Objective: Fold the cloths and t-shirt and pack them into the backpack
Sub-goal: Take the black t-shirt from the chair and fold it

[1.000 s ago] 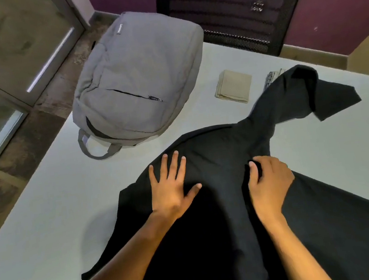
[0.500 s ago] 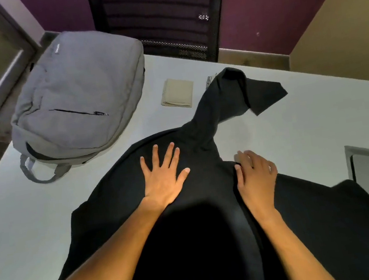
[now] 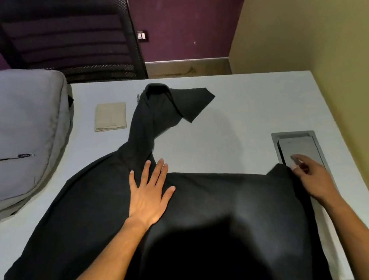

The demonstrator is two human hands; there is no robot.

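A black t-shirt (image 3: pixel 212 207) lies spread over the white table (image 3: pixel 234 113), one twisted part of it (image 3: pixel 162 105) reaching toward the far edge. My left hand (image 3: pixel 149 192) presses flat on the shirt with its fingers apart. My right hand (image 3: pixel 311 174) is at the shirt's right corner, fingers touching the fabric edge; whether it grips the cloth is unclear. A folded beige cloth (image 3: pixel 110 116) rests beyond the shirt. The grey backpack (image 3: pixel 12 135) lies flat at the left, zipped shut.
A black mesh chair (image 3: pixel 69 37) stands behind the table's far edge. A grey cable hatch (image 3: pixel 298 145) is set into the table at the right, partly under my right hand. A yellow wall (image 3: pixel 331 48) borders the table's right side.
My right hand has slid from the shirt's middle out to its right corner, spreading the fabric. The left hand stays pressed on the shirt. My view has turned to the right.
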